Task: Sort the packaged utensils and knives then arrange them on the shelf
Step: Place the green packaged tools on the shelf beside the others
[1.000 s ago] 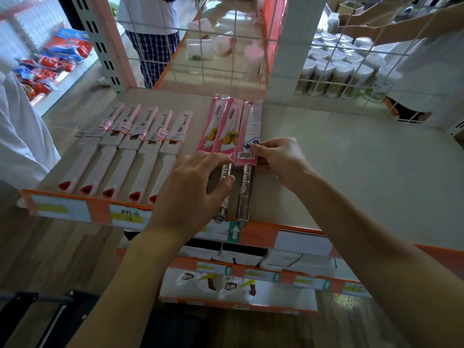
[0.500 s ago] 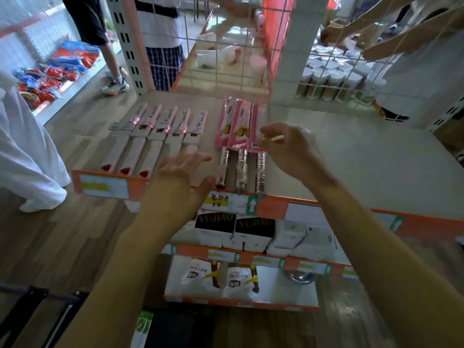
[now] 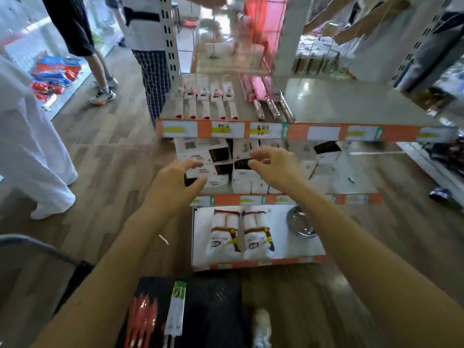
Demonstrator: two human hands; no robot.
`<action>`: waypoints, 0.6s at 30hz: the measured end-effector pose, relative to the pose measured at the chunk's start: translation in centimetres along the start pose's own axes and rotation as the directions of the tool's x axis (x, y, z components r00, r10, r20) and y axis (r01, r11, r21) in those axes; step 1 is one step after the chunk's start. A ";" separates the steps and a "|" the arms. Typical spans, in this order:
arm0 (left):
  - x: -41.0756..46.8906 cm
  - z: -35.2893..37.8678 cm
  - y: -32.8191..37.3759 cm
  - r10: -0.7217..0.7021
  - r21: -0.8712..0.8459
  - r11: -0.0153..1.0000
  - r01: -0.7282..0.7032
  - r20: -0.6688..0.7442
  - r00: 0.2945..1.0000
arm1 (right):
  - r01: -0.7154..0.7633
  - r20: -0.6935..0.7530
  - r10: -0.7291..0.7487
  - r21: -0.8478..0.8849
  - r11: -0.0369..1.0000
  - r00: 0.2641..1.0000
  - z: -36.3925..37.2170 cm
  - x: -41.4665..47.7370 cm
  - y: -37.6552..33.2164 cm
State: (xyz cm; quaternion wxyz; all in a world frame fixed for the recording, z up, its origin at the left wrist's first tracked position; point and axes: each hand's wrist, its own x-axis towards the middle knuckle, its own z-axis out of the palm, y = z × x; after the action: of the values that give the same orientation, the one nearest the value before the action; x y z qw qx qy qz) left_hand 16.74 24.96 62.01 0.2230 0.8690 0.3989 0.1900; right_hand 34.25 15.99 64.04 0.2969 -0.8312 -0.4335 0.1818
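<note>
Both hands have come back off the top shelf point(image 3: 351, 101) since half a second ago, and the view has tipped downward with them. They hang in the air in front of the white boxes point(image 3: 221, 156) on the second tier. The left hand point(image 3: 175, 182) sits just at nine o'clock of the frame's centre and the right hand point(image 3: 273, 167) just at three o'clock, near each other but apart. Each has its fingers loosely curled with the thumb standing off, and neither holds or touches anything.

The three pink packs point(image 3: 266, 99) lie side by side on the top shelf at twelve o'clock from the right hand, well apart from it, their metal ends toward the orange price strip point(image 3: 301, 131). Just at their nine o'clock lies the row of five white-handled knives point(image 3: 208, 101), straight above the left hand.

At six o'clock, between the forearms and close to the camera, a black basket point(image 3: 216, 310) carries a bunch of red packs point(image 3: 143, 315) with a green-and-white pack point(image 3: 175, 307) beside them at their three o'clock.

On the lowest tier are two white bags point(image 3: 241, 232) and, at their three o'clock, a steel bowl point(image 3: 301, 222). Other people's legs stand at ten and eleven o'clock; the whole picture is blurred
</note>
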 end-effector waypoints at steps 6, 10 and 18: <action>-6.0 0.5 -5.5 -0.135 -0.148 0.976 0.162 0.174 0.975 | -0.146 0.173 0.135 0.054 0.988 0.976 6.2 -7.2 -0.5; -10.1 2.0 -9.5 -0.262 -0.161 0.936 0.313 0.276 0.925 | -0.164 0.291 0.167 -0.034 0.986 0.942 10.1 -9.7 0.4; -17.2 4.6 -14.6 -0.434 -0.098 0.867 0.488 0.334 0.837 | -0.043 0.504 0.147 -0.212 0.976 0.851 17.3 -11.4 2.4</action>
State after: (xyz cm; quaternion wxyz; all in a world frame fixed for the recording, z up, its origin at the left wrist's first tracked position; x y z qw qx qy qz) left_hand -0.26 18.97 47.72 0.3977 0.7415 0.5394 0.0309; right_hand 19.71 11.29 49.88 0.0786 -0.7971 -0.4710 0.3696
